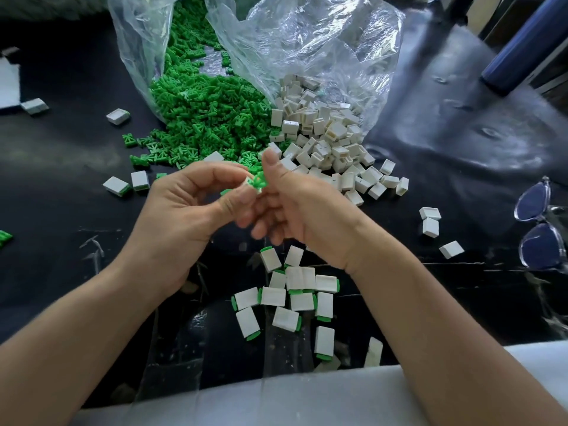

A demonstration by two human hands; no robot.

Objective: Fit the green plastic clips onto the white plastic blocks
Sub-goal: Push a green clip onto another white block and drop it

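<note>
My left hand [184, 207] pinches a white plastic block [247, 183] between thumb and fingers at the middle of the view. A green clip [257, 179] sits at the block's open end, and my right hand [295, 204] pinches it with thumb raised. Most of the block is hidden by my fingers. Behind my hands lies a heap of loose green clips [203, 112] spilling from a clear bag, and beside it a heap of white blocks [329, 139]. Several blocks with green clips fitted [295, 298] lie near the front edge.
The clear plastic bags [307, 41] stand open at the back. Stray white blocks [430, 221] lie at the right and others [126, 182] at the left on the black table [61, 149]. Clear-framed glasses [541, 229] lie at the right edge. A dark blue bottle [522, 47] lies at back right.
</note>
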